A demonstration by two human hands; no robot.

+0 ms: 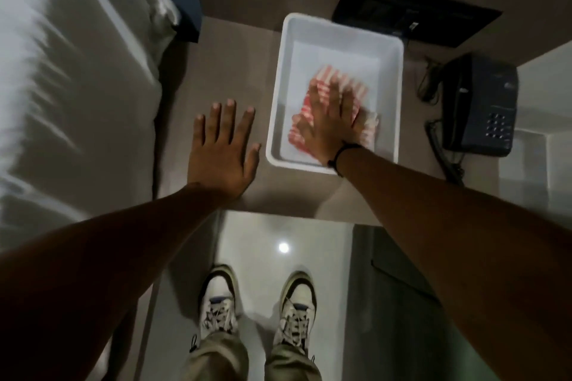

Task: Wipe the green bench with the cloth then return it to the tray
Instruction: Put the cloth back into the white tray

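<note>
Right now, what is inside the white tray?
Inside the white tray lies a red-and-white striped cloth, with the right hand flat on it. The hand covers the cloth's middle, so anything beneath stays unseen.

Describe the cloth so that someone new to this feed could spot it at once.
Find the white tray on the brown surface beside the bed, left of the dark telephone. Inside it, toward its near end, the cloth lies under the flat right hand. It is the only red-and-white striped thing in view; the left hand rests flat on the surface outside the tray.
</note>
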